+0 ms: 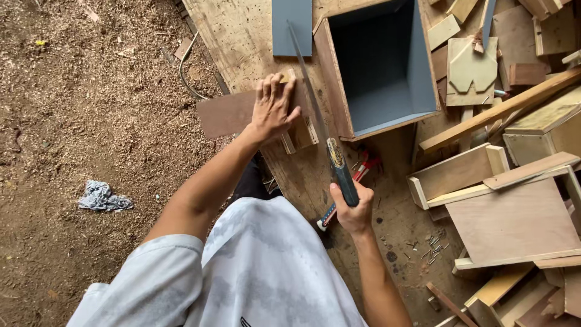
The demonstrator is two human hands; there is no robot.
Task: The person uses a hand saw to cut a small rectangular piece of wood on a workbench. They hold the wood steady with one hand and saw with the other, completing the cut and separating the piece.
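Fingers of the right hand wrap tight round the dark handle of a handsaw; its blade runs forward beside an open grey-lined wooden box; the left hand lies flat, fingers slightly spread, pressing a brown board onto the plywood bench; timber offcuts are stacked to the right; sawdust floor lies left.

A saw lies between a board, left, and a box, right.
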